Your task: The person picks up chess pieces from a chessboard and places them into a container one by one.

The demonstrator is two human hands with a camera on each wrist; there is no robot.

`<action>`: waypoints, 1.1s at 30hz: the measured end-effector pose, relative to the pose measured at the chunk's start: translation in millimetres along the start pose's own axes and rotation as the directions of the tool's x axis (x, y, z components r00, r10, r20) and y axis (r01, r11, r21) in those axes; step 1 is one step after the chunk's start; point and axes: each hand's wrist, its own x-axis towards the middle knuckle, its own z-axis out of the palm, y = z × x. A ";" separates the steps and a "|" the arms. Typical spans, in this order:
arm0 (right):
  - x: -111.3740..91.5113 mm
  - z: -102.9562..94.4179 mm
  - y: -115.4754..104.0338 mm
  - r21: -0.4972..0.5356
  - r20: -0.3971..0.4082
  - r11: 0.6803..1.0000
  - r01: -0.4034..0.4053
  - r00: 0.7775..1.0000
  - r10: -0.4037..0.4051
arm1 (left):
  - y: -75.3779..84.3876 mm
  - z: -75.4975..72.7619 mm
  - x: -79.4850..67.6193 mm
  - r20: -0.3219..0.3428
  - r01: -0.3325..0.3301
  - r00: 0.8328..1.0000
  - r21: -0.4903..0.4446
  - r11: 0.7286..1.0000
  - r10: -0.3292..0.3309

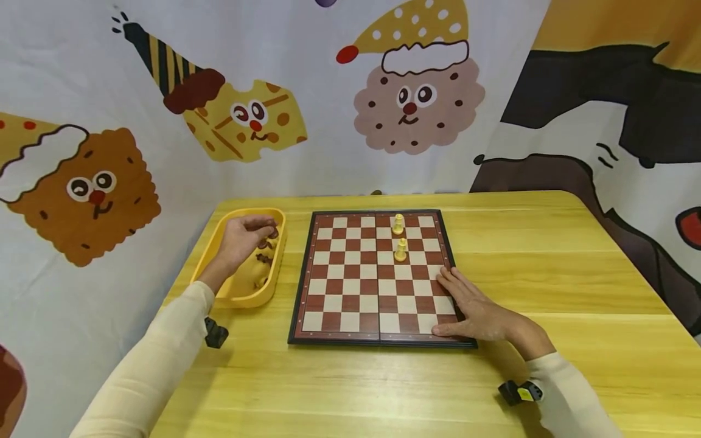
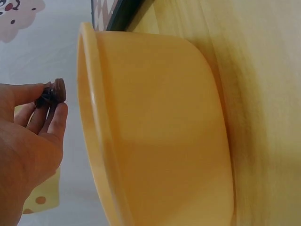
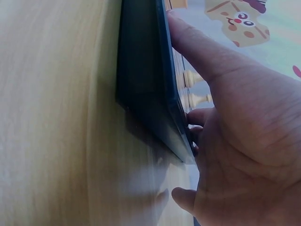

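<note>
My left hand (image 1: 240, 241) is over the yellow plastic tray (image 1: 244, 300) on the left. Between thumb and fingers it pinches a dark brown chess piece (image 2: 58, 91), held just above the tray's rim in the left wrist view. Several brown and yellow chess pieces (image 1: 263, 259) lie in the tray, partly hidden by the hand. A red and cream chessboard (image 1: 350, 286) lies flat beside it. Two pale yellow chess pieces, a farther one (image 1: 398, 225) and a nearer one (image 1: 401, 250), stand upright on its right half. My right hand (image 1: 475, 311) rests on the board's right edge, fingers spread.
Everything sits on a light wooden table (image 1: 547, 261). The board's black frame (image 1: 299, 304) stands a little above the tabletop. Behind the table hangs a white cloth (image 1: 328, 164) with cartoon cookies and cheese.
</note>
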 end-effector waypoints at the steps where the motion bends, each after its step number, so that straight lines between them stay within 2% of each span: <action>1: 0.7 0.0 -0.1 0.001 0.004 1.000 -0.001 1.000 0.001 | -0.9 -0.8 -0.5 -0.006 -0.003 1.000 -0.001 1.000 0.003; 10: 2.2 0.3 -0.1 0.013 0.004 1.000 0.006 1.000 -0.006 | -7.6 -5.6 -1.2 -0.033 -0.009 0.999 0.007 1.000 0.009; 22: 1.9 0.0 1.2 0.030 -0.007 1.000 0.003 1.000 -0.003 | -6.3 -8.0 2.1 -0.061 0.006 0.998 0.075 0.997 -0.001; 30: 2.3 -1.7 0.1 0.022 -0.001 1.000 0.000 1.000 0.000 | -4.1 -10.3 0.3 -0.061 0.017 0.998 0.075 0.997 -0.012; 33: 2.1 -0.8 -0.3 0.023 0.000 1.000 0.004 1.000 -0.004 | -0.5 -12.3 -1.2 -0.069 0.002 0.998 0.057 0.998 0.002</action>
